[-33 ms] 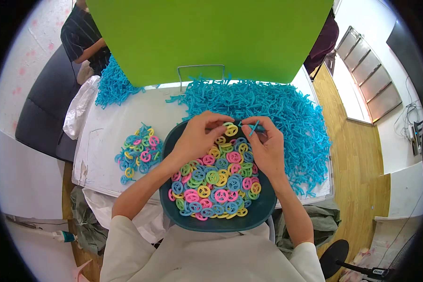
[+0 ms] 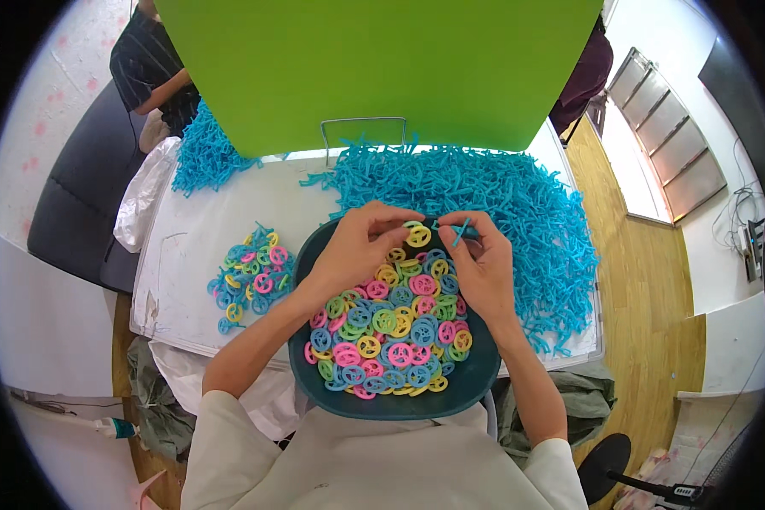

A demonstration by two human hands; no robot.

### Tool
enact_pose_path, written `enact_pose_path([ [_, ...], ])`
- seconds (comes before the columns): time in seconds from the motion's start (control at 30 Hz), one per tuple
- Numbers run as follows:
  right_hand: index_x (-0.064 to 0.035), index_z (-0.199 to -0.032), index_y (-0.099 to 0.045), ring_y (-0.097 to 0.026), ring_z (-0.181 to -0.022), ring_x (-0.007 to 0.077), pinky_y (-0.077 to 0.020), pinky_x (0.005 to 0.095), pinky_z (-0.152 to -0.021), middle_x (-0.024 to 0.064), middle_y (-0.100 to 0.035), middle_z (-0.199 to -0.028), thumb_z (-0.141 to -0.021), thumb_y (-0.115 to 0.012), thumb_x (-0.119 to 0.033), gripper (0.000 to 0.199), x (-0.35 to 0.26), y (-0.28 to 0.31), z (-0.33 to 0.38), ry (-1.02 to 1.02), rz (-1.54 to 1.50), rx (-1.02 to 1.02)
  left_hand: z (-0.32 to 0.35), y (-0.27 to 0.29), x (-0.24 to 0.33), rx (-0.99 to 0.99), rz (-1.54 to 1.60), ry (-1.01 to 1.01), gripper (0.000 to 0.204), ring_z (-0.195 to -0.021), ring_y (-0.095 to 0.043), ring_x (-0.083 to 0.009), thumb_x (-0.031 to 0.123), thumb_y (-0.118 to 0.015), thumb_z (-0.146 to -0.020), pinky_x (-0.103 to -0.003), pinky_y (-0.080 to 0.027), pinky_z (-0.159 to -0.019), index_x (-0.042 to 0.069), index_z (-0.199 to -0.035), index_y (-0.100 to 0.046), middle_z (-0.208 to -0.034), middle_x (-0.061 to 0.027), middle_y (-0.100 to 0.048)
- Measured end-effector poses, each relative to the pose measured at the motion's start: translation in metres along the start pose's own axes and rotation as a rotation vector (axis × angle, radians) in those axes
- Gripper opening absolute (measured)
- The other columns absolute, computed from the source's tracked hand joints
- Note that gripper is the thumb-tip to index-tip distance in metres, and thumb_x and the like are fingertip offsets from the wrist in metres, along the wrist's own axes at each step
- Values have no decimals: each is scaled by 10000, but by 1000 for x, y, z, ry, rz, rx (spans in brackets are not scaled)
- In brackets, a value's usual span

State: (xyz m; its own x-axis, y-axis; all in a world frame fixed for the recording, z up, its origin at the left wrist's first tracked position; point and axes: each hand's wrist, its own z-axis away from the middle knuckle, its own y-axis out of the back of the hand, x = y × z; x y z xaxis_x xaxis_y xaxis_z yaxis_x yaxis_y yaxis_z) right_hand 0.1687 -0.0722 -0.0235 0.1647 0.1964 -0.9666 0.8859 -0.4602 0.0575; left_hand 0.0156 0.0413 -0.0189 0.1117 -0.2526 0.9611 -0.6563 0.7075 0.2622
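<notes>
Above the far part of a dark green basin, my left hand pinches a small yellow plastic wheel between thumb and fingertips. Part of another ring shows behind it. My right hand, just to the right, grips a thin blue plastic stem piece with a forked or crossed shape. A small gap separates the stem from the wheel. Inside the basin lie many spoked wheels in pink, yellow, green and blue. The other fingers of both hands are curled and partly hidden.
A broad heap of blue stem pieces covers the table's right and far side. Joined wheels and stems lie left of the basin. A green panel and wire stand rise behind. Another person sits far left near a smaller blue heap.
</notes>
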Motion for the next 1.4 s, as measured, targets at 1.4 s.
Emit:
enact_pose_path([
  [1.4,-9,-1098,-585,-578,-814,56,-449,205,-676,13,-635,-860,-861,-651,-2,246,2,-1,-3,-92,160,-212,8,-9,-1,16,182,61,58,-775,-620,-102,-16,-560,-896,-257,-548,-700,-7,-883,-505,-839,-61,-603],
])
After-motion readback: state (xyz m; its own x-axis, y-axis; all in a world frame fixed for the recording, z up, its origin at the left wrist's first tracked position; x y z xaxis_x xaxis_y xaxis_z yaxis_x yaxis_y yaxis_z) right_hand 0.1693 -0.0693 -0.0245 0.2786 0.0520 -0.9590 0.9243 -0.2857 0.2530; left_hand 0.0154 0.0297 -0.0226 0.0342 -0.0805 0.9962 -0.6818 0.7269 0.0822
